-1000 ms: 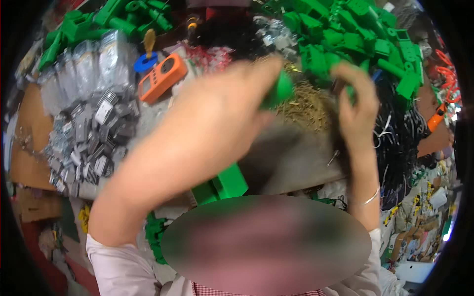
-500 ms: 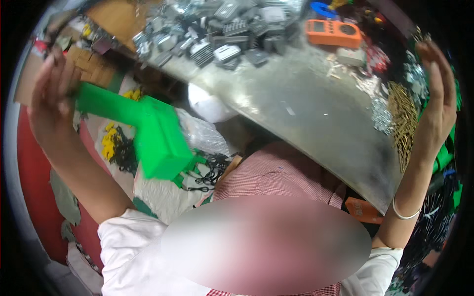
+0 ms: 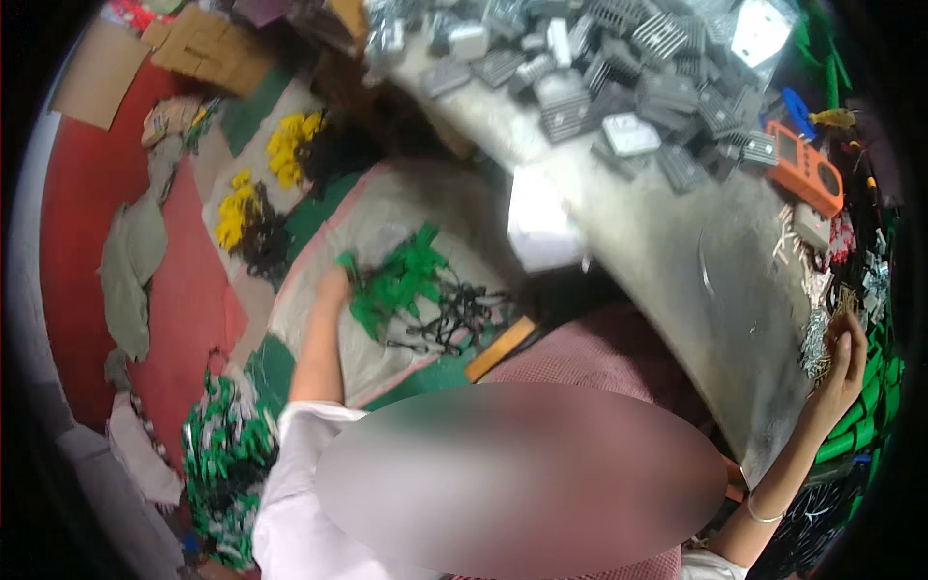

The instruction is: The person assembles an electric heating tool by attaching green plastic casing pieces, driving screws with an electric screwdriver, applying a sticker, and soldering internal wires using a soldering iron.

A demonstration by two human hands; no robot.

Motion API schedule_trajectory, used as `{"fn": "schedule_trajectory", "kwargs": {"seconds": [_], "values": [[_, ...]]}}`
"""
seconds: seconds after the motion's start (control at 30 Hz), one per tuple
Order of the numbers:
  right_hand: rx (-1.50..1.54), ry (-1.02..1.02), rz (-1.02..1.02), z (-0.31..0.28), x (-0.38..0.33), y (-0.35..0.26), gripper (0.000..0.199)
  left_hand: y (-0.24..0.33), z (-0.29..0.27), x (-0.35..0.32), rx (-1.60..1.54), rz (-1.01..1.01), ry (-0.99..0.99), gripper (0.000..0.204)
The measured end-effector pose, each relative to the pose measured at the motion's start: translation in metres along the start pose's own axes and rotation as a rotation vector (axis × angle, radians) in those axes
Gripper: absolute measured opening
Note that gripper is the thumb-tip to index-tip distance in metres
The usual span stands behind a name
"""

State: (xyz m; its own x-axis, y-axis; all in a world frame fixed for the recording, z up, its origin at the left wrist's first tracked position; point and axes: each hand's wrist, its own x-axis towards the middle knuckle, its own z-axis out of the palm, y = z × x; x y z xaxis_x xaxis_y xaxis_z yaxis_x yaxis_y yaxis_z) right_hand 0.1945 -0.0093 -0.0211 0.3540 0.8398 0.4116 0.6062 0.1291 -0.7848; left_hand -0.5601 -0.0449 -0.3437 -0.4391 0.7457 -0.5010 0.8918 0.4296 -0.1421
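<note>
Desk (image 3: 667, 261) and pale sheet (image 3: 425, 198) apparently keep sorting within reach: left hand (image 3: 335, 284) at green pieces (image 3: 401, 275), right hand (image 3: 837, 375) beside brass-coloured hardware (image 3: 847, 298), each grip's closure indeterminable.

One left hand (image 3: 334, 287) and one right hand (image 3: 839, 372); one bracelet (image 3: 765, 518). One table (image 3: 677, 280), one orange device (image 3: 804, 170), one blue ring (image 3: 798, 116), one white item (image 3: 541, 215). Two yellow bunches (image 3: 294, 150); one green clump (image 3: 399, 282), one black tangle (image 3: 454, 319). Grey blocks (image 3: 667, 94) number well over a dozen, too crowded for an exact count.
</note>
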Motion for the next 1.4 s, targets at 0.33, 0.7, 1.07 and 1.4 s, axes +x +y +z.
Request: {"fn": "schedule_trajectory", "kwargs": {"seconds": [0.33, 0.7, 1.07, 1.4], "values": [[-0.008, -0.02, 0.129, 0.012, -0.02, -0.018, 0.023, 0.113, 0.017, 0.022, -0.419, -0.066, 0.217, 0.025], [-0.239, -0.134, -0.204, 0.041, -0.013, -0.066, 0.014, 0.414, -0.42, -0.186, -0.504, 1.478, 1.013, 0.028], [-0.227, -0.088, -0.193, -0.022, -0.043, -0.048, 0.016, 0.601, -0.457, -0.147, -0.545, 1.007, 1.053, 0.079], [-0.105, -0.115, -0.273, -0.051, -0.05, -0.068, 0.041, 0.489, -0.328, -0.347, -0.062, 2.048, 0.217, 0.077]]}}
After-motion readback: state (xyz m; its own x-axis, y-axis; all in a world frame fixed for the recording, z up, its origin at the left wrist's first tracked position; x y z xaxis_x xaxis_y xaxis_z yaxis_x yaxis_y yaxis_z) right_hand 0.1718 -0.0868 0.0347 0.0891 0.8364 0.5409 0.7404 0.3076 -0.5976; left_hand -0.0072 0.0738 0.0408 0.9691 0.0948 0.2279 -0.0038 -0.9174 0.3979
